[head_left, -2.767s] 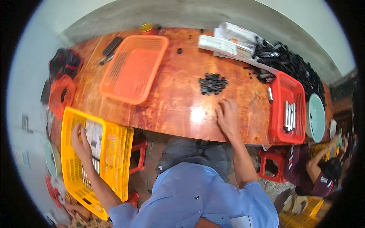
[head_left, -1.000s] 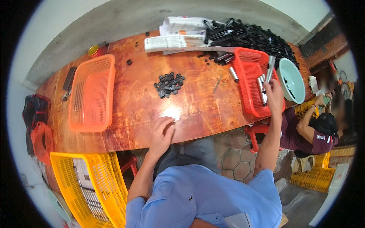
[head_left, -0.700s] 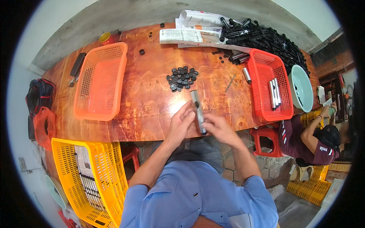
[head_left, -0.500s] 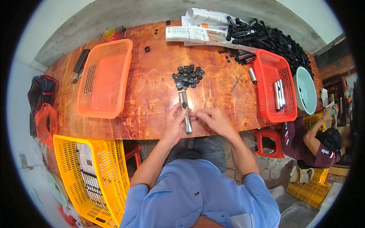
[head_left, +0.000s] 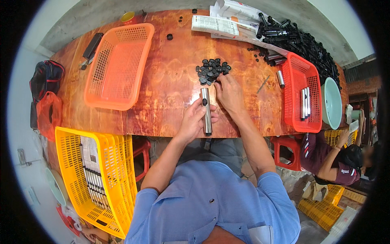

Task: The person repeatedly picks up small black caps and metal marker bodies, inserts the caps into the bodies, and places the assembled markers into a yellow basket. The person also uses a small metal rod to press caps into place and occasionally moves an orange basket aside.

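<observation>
- Since half a second ago, the right hand (head_left: 229,92) has let go of the tube and moved up to the caps, at centre frame.
- Left of centre, the orange basket (head_left: 118,65) lies on the table (head_left: 170,81); lower left, the yellow crate (head_left: 97,179) stands beside it.
- At centre, the left hand (head_left: 193,120) is closed around the silver tube (head_left: 206,110), holding it lengthwise just above the table's near edge.
- Just above, the right hand's fingertips pinch at the pile of black caps (head_left: 212,70).
- At right, the red basket (head_left: 300,93) holds more tubes.
</observation>
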Demonstrator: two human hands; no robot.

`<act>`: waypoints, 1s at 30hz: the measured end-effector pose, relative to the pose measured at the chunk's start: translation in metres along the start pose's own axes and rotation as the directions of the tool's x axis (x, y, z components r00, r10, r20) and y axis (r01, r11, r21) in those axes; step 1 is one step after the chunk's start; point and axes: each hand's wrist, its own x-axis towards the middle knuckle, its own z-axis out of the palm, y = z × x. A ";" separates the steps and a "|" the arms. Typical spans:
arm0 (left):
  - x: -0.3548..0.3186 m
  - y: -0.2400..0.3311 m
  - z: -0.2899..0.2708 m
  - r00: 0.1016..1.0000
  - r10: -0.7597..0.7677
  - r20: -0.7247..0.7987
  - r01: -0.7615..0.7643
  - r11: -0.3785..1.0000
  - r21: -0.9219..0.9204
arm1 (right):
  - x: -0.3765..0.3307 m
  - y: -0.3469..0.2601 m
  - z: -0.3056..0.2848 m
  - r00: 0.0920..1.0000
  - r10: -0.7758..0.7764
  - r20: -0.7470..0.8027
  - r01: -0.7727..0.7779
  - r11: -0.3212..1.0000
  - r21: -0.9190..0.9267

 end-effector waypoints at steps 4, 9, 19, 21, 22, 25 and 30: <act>0.000 0.000 0.001 1.000 -0.002 -0.006 0.003 1.000 0.028 | -0.005 0.004 -0.004 1.000 -0.004 0.003 0.004 1.000 0.004; 0.002 -0.002 0.002 1.000 0.000 -0.011 0.000 0.999 0.051 | -0.008 0.006 -0.012 0.983 0.161 0.084 -0.172 0.974 0.150; -0.001 0.004 0.008 0.999 -0.022 -0.024 0.023 0.997 0.078 | -0.006 0.027 -0.035 0.951 0.233 0.202 -0.294 0.883 0.366; -0.001 0.003 0.006 1.000 -0.027 -0.014 0.028 0.997 0.070 | -0.002 0.022 -0.046 0.940 0.145 0.310 -0.242 0.921 0.305; -0.001 0.002 0.004 1.000 -0.029 -0.010 0.030 0.997 0.075 | -0.001 0.019 -0.051 0.925 0.104 0.364 -0.214 0.937 0.276; 0.000 0.002 0.002 1.000 -0.028 0.004 0.028 0.997 0.077 | -0.007 0.021 -0.044 0.941 0.051 0.336 -0.115 0.978 0.174; -0.001 0.001 0.003 1.000 -0.013 0.002 0.013 0.998 0.057 | -0.010 0.010 -0.043 0.937 0.154 0.313 -0.225 0.953 0.205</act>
